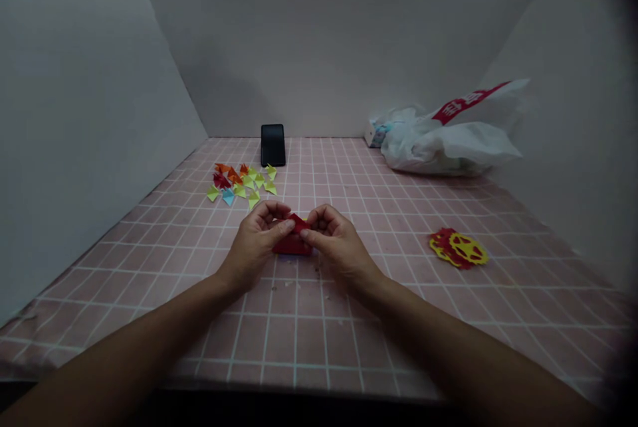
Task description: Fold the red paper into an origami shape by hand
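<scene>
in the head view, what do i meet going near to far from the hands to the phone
Red piece held by the left hand and right hand → small colourful folded pieces → black phone

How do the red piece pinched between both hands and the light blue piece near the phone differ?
The red piece is deep red; the light blue piece is pale. The left hand and right hand hold the red piece, while the light blue piece lies untouched on the gridded cloth. Both are small, with angular edges.
</scene>
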{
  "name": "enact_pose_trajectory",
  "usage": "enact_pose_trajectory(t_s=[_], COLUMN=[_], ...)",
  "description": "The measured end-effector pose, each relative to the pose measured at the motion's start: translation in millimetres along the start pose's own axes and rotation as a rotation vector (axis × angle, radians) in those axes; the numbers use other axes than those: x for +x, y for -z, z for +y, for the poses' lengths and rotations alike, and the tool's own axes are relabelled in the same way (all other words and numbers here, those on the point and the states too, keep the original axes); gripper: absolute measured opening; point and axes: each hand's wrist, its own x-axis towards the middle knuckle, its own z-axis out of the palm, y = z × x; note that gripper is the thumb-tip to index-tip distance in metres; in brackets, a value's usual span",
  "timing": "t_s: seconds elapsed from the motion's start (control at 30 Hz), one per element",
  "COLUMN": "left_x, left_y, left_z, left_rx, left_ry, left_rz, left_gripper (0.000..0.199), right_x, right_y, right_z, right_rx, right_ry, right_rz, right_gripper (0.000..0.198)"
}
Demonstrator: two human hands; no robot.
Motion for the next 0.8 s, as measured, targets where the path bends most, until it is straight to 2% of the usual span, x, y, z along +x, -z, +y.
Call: enact_pose_trajectory(t_s=[0.2, 0.33, 0.5, 0.67, 0.8], left_x=[-0.2, -0.6, -3.4, -6.4, -7.1], left_y=[0.4, -0.4, -3.2, -3.8, -4.3], left_z=[-2.1, -3.5, -2.4, -2.1, -3.2], left_rx=[0.013, 0.009, -0.028, 0.011, 0.020], left_ry=[-0.021, -0.046, -0.063, -0.020, -0.051], left_rz=[0.012, 0.029, 0.042, 0.018, 0.019], left_gripper=[0.030, 0.031, 0.034, 0.025, 0.020], right_x=[0.9, -1.7, -7.0, -7.7, -8.2], right_y=[0.7, -1.3, -3.0, -1.8, -2.2], right_z=[0.8, -2.2, -6.0, -6.9, -8.4], right_rx=[-0.033, -0.140, -0.429, -0.585, -0.647], right_ry=[0.003, 0.113, 0.274, 0.339, 0.388], right_rz=[-0.010, 0.023, 0.056, 0.105, 0.118], right_gripper=[0.026, 0.022, 0.009, 0.006, 0.008])
